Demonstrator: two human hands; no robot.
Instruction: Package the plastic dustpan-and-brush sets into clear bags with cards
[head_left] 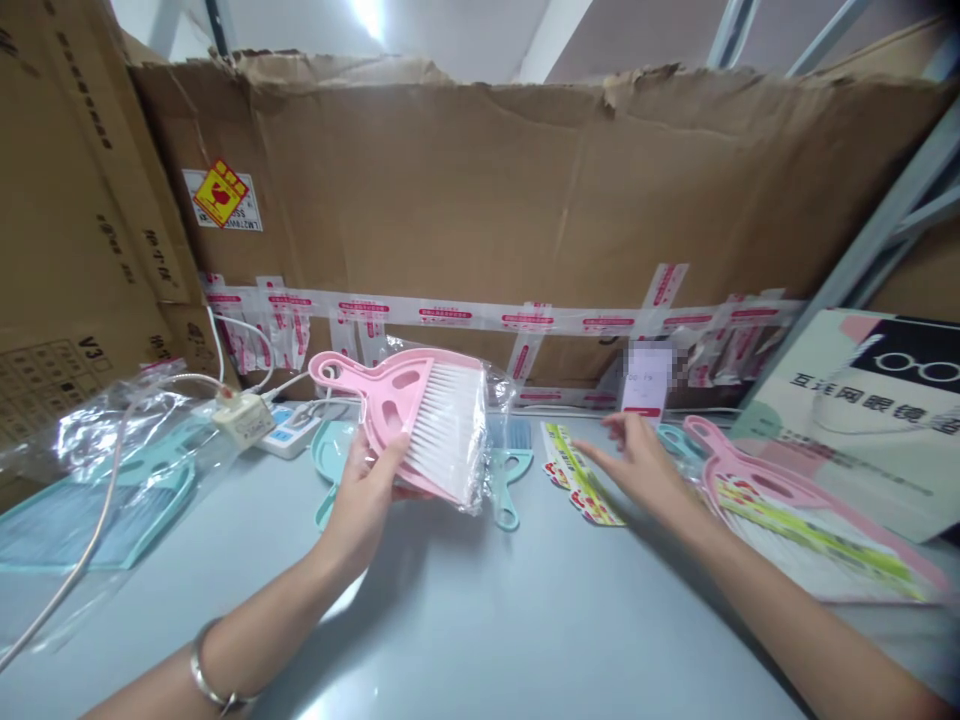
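Note:
My left hand (373, 478) grips a pink dustpan and brush set (391, 400) with white bristles, partly wrapped in clear plastic, held above the table. Fingers apart and holding nothing, my right hand (634, 455) hovers just right of some green and red printed cards (577, 475). Behind the pink set lies a teal dustpan (330, 450), mostly hidden. A teal brush (510, 480) rests to its right, bristles toward the back. Beside my right forearm is another pink dustpan set (795, 500) with a green printed card on it.
At the left, a teal dustpan set (161, 490) lies in clear plastic, crossed by a white cable (112, 490). A power strip (294, 428) with a plugged-in adapter (244, 418) sits near it. Tall cardboard (465, 190) closes off the back; a printed box (862, 410) leans at the right.

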